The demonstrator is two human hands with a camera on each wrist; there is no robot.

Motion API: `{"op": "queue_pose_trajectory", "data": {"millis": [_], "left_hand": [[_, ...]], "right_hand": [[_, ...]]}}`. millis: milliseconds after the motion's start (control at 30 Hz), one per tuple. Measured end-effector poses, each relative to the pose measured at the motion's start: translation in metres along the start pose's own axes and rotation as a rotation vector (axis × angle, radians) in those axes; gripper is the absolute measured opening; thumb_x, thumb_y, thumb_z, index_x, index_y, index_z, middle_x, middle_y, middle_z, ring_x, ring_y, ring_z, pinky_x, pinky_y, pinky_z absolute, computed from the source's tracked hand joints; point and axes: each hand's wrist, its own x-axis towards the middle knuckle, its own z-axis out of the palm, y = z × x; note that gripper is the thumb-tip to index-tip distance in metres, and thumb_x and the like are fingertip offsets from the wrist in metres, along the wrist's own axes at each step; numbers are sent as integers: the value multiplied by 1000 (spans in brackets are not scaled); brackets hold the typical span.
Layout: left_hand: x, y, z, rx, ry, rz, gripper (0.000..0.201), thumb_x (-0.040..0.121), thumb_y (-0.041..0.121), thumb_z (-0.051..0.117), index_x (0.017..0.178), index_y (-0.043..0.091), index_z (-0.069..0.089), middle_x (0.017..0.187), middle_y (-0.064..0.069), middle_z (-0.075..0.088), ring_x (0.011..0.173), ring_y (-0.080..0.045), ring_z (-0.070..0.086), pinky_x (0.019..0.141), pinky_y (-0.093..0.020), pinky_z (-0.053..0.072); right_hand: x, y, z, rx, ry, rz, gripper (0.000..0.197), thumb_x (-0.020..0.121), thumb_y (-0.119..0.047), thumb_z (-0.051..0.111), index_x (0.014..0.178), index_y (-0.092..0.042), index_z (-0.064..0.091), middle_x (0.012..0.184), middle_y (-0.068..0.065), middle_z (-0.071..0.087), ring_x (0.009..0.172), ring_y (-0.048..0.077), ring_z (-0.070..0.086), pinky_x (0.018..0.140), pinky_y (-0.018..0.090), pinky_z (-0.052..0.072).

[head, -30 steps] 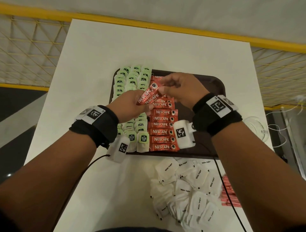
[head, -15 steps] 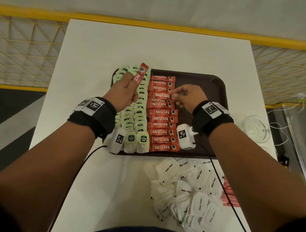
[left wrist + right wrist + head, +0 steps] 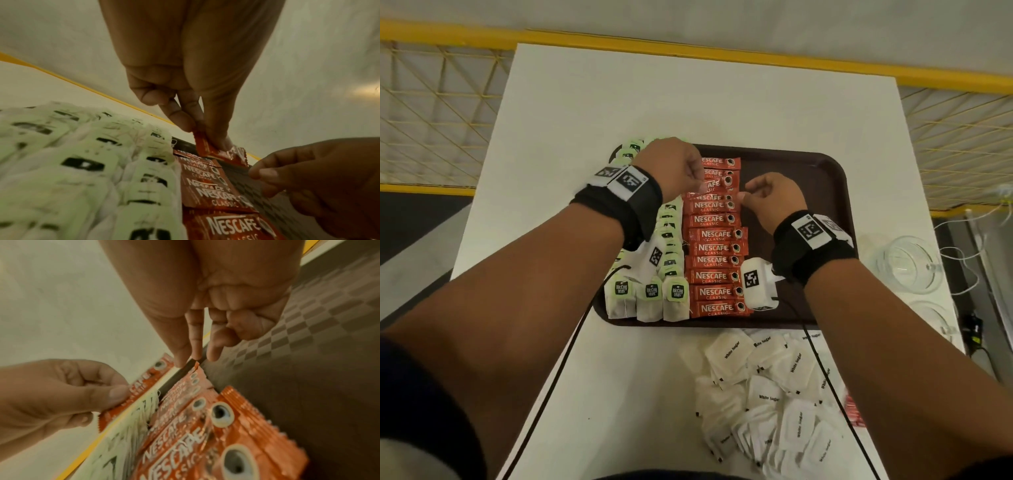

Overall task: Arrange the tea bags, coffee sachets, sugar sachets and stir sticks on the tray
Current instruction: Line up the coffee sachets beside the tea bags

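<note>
Pinched in left grip (image 3: 193, 104), coffee sachet (image 3: 218, 151) (tilted) over tray (image 3: 822, 171).

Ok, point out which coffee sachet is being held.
The tilted coffee sachet near the column's far end, pinched by the left hand; the others lie flat on the tray.

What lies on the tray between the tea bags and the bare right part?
A column of red coffee sachets lies between the tea bags and the tray's bare floor, in the head view.
</note>
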Motion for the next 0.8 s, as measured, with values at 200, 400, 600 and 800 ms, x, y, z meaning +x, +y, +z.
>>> {"op": "queue_pose_trajectory", "data": {"millis": [200, 400, 600, 800], "left_hand": [[14, 9, 11, 123, -41, -24, 11, 89, 27, 69, 96, 19, 73, 97, 2, 69, 93, -18, 63, 86, -33, 51], [6, 15, 21, 190, -27, -19, 14, 92, 35, 63, 100, 25, 69, 107, 1, 69, 100, -22, 63, 90, -41, 53], [-27, 28, 11, 97, 84, 22, 18, 92, 34, 63, 104, 21, 67, 100, 3, 66, 93, -19, 61, 83, -33, 49], [-113, 61, 25, -12, -11, 153, 10, 92, 27, 65, 100, 21, 66, 96, 10, 59, 83, -6, 54, 70, -23, 40]], "right_hand": [[-36, 13, -20, 54, 38, -32, 19, 91, -31, 64, 106, -20, 62, 84, -11, 55, 75, 2, 52, 64, 16, 40], [-73, 27, -29, 89, 38, -40, 16, 91, -31, 64, 104, -21, 63, 83, -14, 57, 76, -1, 54, 65, 13, 37], [-108, 33, -46, 57, -12, -131, 9, 91, -33, 64, 97, -27, 61, 86, -15, 59, 82, -2, 56, 68, 12, 37], [-158, 57, -62, 30, -133, -224, 7, 89, -32, 67, 93, -27, 65, 87, -10, 66, 84, 5, 63, 78, 23, 51]]}}
